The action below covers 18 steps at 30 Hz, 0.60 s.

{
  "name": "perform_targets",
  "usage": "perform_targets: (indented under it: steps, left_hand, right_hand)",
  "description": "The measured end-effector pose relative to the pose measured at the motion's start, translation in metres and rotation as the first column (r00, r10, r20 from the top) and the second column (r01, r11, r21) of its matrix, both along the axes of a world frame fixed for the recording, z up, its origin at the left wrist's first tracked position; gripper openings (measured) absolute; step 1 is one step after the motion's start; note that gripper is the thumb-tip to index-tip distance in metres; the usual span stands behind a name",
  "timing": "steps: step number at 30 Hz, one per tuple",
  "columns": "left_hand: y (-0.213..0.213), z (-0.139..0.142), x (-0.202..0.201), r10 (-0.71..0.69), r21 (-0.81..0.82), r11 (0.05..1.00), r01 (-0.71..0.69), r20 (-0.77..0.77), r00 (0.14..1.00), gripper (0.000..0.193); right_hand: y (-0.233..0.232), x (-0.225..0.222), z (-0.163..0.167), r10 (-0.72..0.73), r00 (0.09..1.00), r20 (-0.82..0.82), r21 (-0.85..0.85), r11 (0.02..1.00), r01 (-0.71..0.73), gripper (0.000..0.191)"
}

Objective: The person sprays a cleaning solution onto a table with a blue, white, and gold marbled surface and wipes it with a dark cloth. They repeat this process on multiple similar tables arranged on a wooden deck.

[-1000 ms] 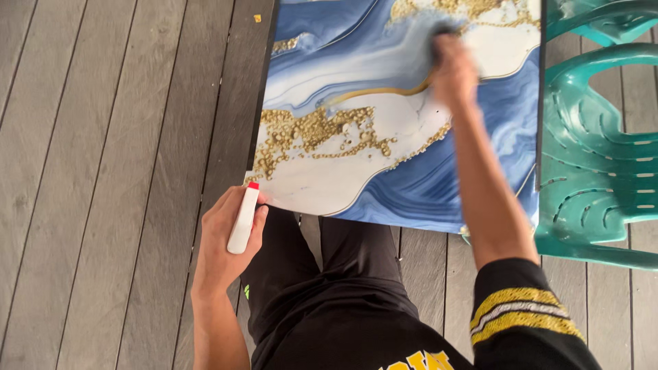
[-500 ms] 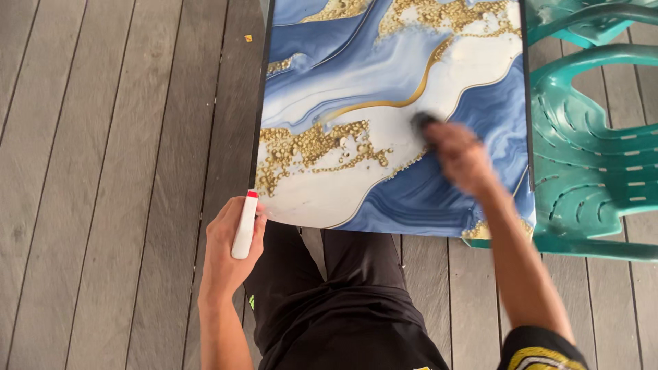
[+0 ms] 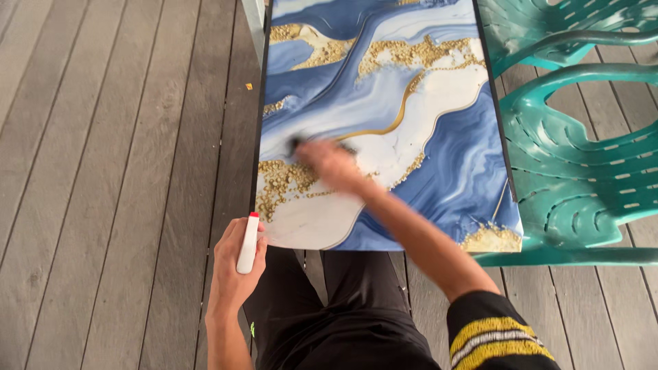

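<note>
While the white spray bottle (image 3: 248,244) is gripped in the left hand (image 3: 233,264), a dark cloth (image 3: 296,144) is best pressed flat under the right hand's (image 3: 330,166) fingers across the marbled surface (image 3: 445,157).

Soft, even daylight fills the head view, bright without harsh sun. Shadows are faint and diffuse; the darkest area lies under the tabletop (image 3: 439,171) near the person's legs. The glossy blue, white and gold surface shows only mild sheen, no strong glare. The right hand (image 3: 332,164) is smeared by motion blur, while the left hand (image 3: 236,264) and grey deck boards (image 3: 103,171) stay sharp.
</note>
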<state>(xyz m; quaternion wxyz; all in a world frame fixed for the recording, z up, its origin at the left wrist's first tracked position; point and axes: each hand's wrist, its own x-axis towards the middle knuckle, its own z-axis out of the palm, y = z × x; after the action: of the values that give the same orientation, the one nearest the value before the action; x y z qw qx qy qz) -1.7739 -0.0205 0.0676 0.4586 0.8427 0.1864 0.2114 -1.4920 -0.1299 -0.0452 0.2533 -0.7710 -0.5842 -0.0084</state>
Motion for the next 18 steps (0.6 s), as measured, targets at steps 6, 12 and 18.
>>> perform_targets:
  steps: [6, 12, 18]
  left_hand:
    - [0.019, -0.008, 0.013, 0.039, 0.117, 0.993, -0.029, -0.083, 0.996, 0.016]
    - [0.028, -0.030, 0.028, 0.052, 0.207, 0.977, -0.046, -0.022, 0.998, 0.020]
    - [0.020, -0.042, 0.026, 0.103, 0.178, 0.981, -0.079, -0.129, 0.986, 0.032]
  right_hand:
    - [-0.065, -0.071, 0.025, 0.394, 0.840, -0.372, -0.024, 0.901, -0.433, 0.052]
    - [-0.187, 0.087, 0.039, -0.228, 0.957, -0.178, 0.032, 0.971, 0.238, 0.044]
    - [-0.197, 0.185, 0.017, -0.684, 0.729, 0.007, 0.190, 0.717, 0.671, 0.046]
